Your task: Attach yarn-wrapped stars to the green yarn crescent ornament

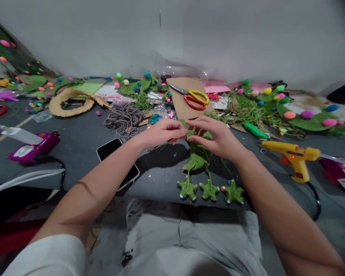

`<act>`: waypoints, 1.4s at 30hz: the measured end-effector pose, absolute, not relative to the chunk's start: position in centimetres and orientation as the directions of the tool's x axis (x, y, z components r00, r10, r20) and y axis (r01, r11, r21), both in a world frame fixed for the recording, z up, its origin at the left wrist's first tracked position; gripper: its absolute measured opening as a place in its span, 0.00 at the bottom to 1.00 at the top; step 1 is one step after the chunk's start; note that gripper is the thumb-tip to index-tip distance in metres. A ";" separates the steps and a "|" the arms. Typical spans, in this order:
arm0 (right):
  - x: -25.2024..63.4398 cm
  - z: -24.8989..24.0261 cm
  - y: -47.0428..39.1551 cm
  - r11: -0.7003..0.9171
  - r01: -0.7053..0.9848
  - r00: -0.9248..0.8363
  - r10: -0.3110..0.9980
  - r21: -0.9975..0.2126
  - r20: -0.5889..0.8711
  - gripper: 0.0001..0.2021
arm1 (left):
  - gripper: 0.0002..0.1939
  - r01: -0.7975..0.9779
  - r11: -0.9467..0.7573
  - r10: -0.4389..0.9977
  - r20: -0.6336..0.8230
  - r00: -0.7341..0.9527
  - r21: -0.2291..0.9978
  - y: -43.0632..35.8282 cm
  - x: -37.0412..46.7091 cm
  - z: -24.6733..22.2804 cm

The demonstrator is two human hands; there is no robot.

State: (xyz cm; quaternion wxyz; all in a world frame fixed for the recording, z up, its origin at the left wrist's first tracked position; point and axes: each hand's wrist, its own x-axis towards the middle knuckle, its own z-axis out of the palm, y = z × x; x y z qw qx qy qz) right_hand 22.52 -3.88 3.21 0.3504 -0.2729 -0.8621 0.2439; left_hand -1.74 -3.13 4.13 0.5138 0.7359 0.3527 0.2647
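Note:
My left hand (167,131) is closed, thumb pressed against the fingers in a pinch; whatever is between them is too small or hidden to make out. Just across from it, my right hand (216,136) arches over a green yarn-wrapped piece (197,159), its thumb and fingers apart. That piece lies at the table's near edge, its upper part partly covered by the right hand. Yarn strands run down from it to a green star (187,188), a middle star (209,189) and a right star (232,191), all with small coloured tips.
A yellow glue gun (296,155) with a glowing light lies at right. Scissors (191,96) rest on cardboard (179,109) behind my hands. Grey yarn (125,119), a phone (110,148) and a straw-coloured ring (71,102) are to the left. Pom-pom wreaths (307,115) line the wall.

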 end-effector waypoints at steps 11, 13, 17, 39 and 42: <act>22.2 3.4 -4.1 0.746 0.300 -0.563 0.642 -0.595 0.521 0.08 | 0.21 0.257 -0.237 0.772 0.020 0.636 0.937 -3.0 -1.9 3.9; 22.2 3.6 -4.2 0.729 0.306 -0.549 0.660 -0.612 0.513 0.07 | 0.22 0.244 -0.237 0.773 0.031 0.633 0.940 -3.0 -2.0 3.9; 22.2 3.7 -4.3 0.711 0.314 -0.555 0.675 -0.629 0.486 0.07 | 0.21 0.226 -0.256 0.770 0.057 0.635 0.940 -3.0 -2.0 3.8; 21.8 4.4 -4.2 0.326 0.218 -0.443 0.873 -0.920 0.204 0.20 | 0.11 0.261 -0.520 0.816 0.383 0.434 0.813 -3.5 -1.2 3.3; 21.8 4.2 -4.2 0.277 0.190 -0.417 0.891 -0.942 0.177 0.20 | 0.10 0.279 -0.520 0.821 0.382 0.425 0.807 -3.4 -1.2 3.3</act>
